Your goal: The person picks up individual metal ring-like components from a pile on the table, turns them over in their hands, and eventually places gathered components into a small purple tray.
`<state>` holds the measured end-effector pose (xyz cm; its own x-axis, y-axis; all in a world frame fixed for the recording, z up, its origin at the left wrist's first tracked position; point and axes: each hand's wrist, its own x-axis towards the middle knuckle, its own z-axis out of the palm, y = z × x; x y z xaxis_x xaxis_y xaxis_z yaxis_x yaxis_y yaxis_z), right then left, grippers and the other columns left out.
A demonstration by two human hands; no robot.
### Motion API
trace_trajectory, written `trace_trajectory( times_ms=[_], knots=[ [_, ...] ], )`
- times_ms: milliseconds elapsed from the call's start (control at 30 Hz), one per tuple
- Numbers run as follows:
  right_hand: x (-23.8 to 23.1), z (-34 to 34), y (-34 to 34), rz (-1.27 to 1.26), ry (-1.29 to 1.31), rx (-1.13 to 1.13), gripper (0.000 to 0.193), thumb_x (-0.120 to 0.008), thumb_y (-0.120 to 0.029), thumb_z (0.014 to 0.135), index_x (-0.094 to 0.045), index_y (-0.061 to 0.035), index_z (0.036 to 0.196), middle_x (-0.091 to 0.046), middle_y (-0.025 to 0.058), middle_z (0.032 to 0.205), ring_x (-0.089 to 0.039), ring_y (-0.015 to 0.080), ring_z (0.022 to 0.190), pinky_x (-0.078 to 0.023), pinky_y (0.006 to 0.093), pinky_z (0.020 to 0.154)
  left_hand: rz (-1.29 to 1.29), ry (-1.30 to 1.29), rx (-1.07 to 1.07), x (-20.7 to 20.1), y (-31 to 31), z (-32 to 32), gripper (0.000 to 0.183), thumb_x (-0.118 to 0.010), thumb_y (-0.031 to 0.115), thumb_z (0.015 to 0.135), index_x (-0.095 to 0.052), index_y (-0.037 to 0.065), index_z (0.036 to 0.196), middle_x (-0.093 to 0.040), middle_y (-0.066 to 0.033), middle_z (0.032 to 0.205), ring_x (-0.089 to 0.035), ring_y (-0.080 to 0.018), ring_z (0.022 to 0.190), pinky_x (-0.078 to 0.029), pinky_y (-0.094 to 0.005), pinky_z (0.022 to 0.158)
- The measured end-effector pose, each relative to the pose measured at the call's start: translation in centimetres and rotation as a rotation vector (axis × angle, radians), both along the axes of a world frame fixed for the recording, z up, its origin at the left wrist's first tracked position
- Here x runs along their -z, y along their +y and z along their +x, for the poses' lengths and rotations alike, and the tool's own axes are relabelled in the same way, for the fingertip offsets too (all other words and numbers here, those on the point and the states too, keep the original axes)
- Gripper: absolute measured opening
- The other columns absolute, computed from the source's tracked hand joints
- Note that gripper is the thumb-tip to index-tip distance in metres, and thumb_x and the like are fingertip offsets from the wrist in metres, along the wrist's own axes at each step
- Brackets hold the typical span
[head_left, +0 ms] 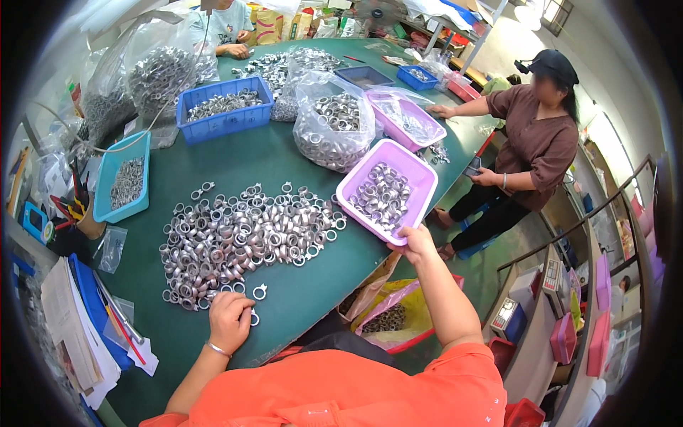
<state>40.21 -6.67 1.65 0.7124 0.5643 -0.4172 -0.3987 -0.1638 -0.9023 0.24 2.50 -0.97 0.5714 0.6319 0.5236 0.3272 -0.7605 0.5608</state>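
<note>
A wide heap of silver metal ring parts with small lugs (235, 238) covers the middle of the green table (156, 164). At its near edge rests my left hand (231, 320), fingers curled down among the closest rings; whatever lies under them is hidden. One loose metal ring (260, 292) lies just right of that hand. My right hand (413, 245) grips the near rim of a purple plastic basket (425, 203), thumb over the edge. The basket sits tilted at the table's right edge and holds many similar rings (383, 193).
Behind the basket stand a clear bag of rings (334, 135) and a pink basket (405, 117). Blue bins (224, 128) and a turquoise tray (128, 206) hold metal parts. Papers (78, 320) lie left. A lined container (398, 320) stands below the edge. Another person (537, 128) stands right.
</note>
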Motion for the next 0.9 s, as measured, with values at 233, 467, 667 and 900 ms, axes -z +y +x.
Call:
trace_trajectory(
  times_ms=[233, 467, 667, 900],
  knots=[
    [1.5, 1.1, 0.6, 0.096, -0.088, 0.137, 0.038, -0.042, 0.009, 0.069, -0.047, 0.002, 0.107, -0.057, 0.0164, 0.098, -0.061, 0.0335, 0.077, -0.056, 0.0451, 0.053, 0.008, 0.007, -0.01, 0.2, 0.3, 0.4, 0.011, -0.062, -0.002, 0.065, -0.061, 0.004, 0.074, -0.058, -0.0093, 0.079, -0.054, -0.0279, 0.074, -0.043, -0.0357, 0.068],
    [0.8, 1.0, 0.0, 0.283, -0.201, 0.2, 0.039, -0.04, 0.012, 0.071, -0.046, 0.0032, 0.109, -0.057, 0.0151, 0.097, -0.061, 0.0288, 0.074, -0.056, 0.0428, 0.053, -0.017, 0.019, -0.005, 0.2, 0.2, 0.5, 0.012, -0.062, -0.003, 0.065, -0.061, 0.004, 0.075, -0.058, -0.0087, 0.078, -0.054, -0.027, 0.075, -0.043, -0.035, 0.068],
    [-4.4, 3.4, 1.1, 0.286, -0.083, 0.2, 0.049, -0.039, 0.009, 0.067, -0.04, 0.0007, 0.116, -0.052, 0.0184, 0.105, -0.059, 0.0364, 0.084, -0.056, 0.0492, 0.057, -0.018, 0.042, -0.016, -0.2, 0.0, 0.5, 0.013, -0.062, -0.004, 0.064, -0.061, 0.004, 0.075, -0.058, -0.0087, 0.078, -0.054, -0.027, 0.075, -0.043, -0.0352, 0.068],
    [-7.9, 13.0, 7.4, 0.306, -0.076, 0.389, 0.034, -0.041, 0.003, 0.081, -0.037, 0.0045, 0.115, -0.046, 0.0214, 0.108, -0.053, 0.0394, 0.091, -0.055, 0.053, 0.067, -0.034, 0.047, -0.03, -0.2, 0.2, 0.8, 0.014, -0.062, -0.004, 0.064, -0.061, 0.004, 0.075, -0.058, -0.0086, 0.079, -0.053, -0.0272, 0.075, -0.042, -0.0352, 0.067]
  ],
)
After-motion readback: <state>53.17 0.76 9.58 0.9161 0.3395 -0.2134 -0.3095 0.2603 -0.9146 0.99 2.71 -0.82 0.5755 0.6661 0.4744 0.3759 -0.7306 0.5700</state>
